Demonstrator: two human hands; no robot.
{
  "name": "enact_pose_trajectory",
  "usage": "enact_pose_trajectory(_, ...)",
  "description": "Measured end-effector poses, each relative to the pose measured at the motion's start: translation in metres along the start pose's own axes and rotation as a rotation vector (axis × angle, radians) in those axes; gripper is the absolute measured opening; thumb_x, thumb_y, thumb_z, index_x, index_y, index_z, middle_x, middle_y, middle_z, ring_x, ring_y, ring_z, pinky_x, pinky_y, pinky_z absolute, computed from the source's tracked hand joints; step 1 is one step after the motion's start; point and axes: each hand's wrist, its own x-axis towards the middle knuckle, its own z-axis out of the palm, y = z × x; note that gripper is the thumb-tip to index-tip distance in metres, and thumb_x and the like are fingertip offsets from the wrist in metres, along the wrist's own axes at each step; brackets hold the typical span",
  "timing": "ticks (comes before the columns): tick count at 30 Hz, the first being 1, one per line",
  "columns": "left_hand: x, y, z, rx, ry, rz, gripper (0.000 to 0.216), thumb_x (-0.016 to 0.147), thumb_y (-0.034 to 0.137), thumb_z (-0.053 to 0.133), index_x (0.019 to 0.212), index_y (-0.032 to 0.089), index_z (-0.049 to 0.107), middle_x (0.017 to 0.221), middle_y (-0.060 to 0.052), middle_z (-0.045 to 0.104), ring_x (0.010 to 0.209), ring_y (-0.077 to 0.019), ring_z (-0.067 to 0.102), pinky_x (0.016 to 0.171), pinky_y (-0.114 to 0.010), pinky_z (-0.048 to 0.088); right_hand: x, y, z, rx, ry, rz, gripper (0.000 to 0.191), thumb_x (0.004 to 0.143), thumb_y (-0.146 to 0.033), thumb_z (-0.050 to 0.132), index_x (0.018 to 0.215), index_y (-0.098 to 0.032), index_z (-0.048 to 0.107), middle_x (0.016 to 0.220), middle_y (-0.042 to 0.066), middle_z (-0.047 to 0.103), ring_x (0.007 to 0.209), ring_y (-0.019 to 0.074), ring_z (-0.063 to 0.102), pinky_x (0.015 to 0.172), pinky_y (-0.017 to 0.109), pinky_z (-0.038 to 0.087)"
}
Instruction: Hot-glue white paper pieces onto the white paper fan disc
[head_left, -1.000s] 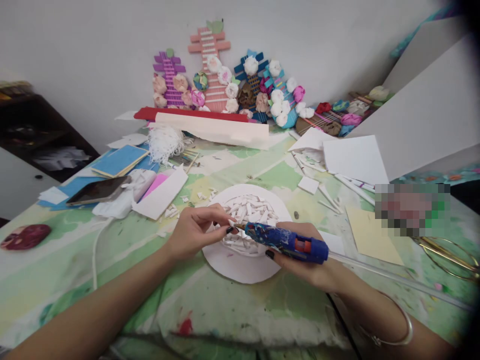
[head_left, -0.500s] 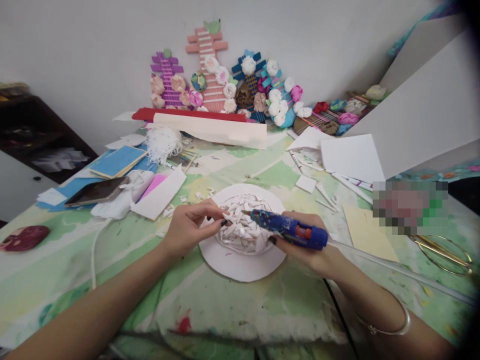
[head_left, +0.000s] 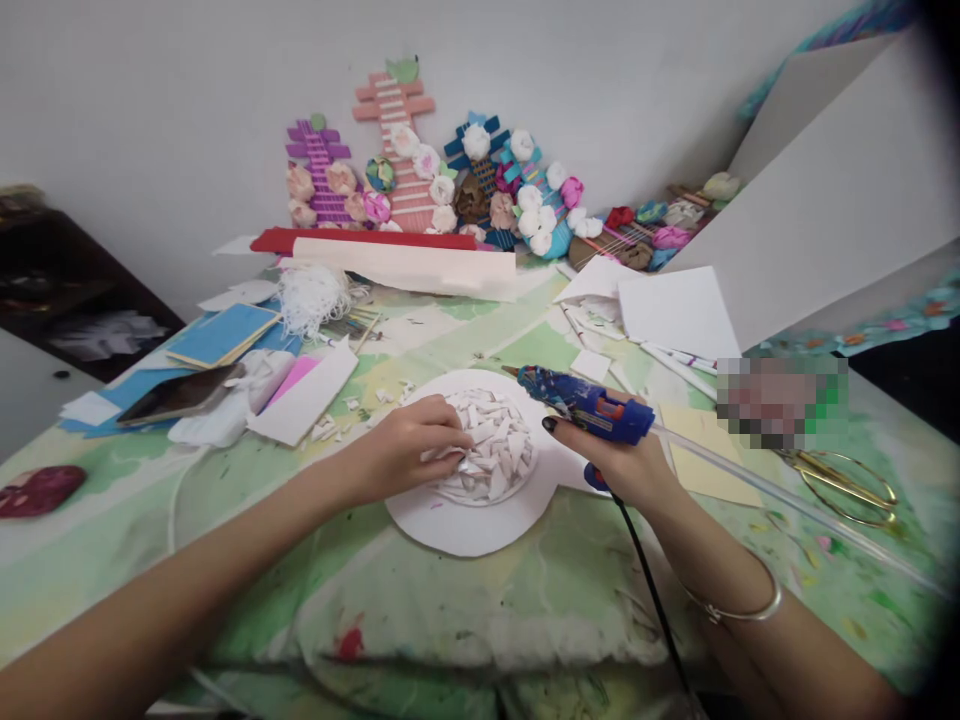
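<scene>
A white paper disc point(head_left: 450, 520) lies on the green-stained table, with a mound of small white paper pieces point(head_left: 499, 445) glued on its middle. My left hand point(head_left: 405, 450) rests on the left side of the mound, fingers curled and pressing a white piece down onto it. My right hand point(head_left: 622, 455) is wrapped round a blue hot glue gun point(head_left: 589, 405), held above the disc's right edge. The gun's nozzle points up and to the left, away from the mound. A clear glue stick point(head_left: 780, 495) trails out behind the gun, and a black cord point(head_left: 649, 590) hangs below my wrist.
Gold scissors point(head_left: 847, 475) and a cream sheet point(head_left: 705, 455) lie to the right. White boards point(head_left: 679, 310) and a large leaning board point(head_left: 840, 220) stand at back right. Paper-flower crafts point(head_left: 420, 175) line the wall. A phone point(head_left: 180, 395), blue sheets point(head_left: 221, 335) and white shreds point(head_left: 311, 295) sit left.
My right hand has lifted the glue gun up and to the right, off the mound. My left hand has gone from pinching a piece at the nozzle to pressing it onto the mound.
</scene>
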Motion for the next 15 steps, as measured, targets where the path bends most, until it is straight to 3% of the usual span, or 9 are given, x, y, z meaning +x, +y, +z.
enact_pose_trajectory(7, 0.016, -0.001, -0.006, 0.05, -0.194, -0.002, 0.016, 0.083, 0.016, 0.05, 0.09, 0.017, 0.065, 0.085, -0.007, 0.062, 0.079, -0.0143, 0.056, 0.071, -0.024, 0.043, -0.001, 0.002, 0.0, -0.014, -0.02, 0.015, 0.017, 0.072, -0.032, 0.062, 0.078, -0.016, 0.062, 0.059, -0.001, 0.051, 0.05, 0.0107, 0.044, 0.047, 0.025, 0.038)
enact_pose_trajectory(15, 0.024, 0.0, -0.008, 0.074, -0.295, -0.044, 0.019, 0.082, 0.014, 0.05, 0.086, 0.018, 0.067, 0.083, -0.006, 0.065, 0.079, -0.0138, 0.057, 0.071, -0.022, 0.042, 0.0, 0.003, 0.0, 0.007, -0.042, -0.071, 0.008, 0.073, -0.027, 0.062, 0.073, -0.019, 0.06, 0.075, 0.003, 0.062, 0.076, 0.02, 0.058, 0.065, 0.031, 0.046)
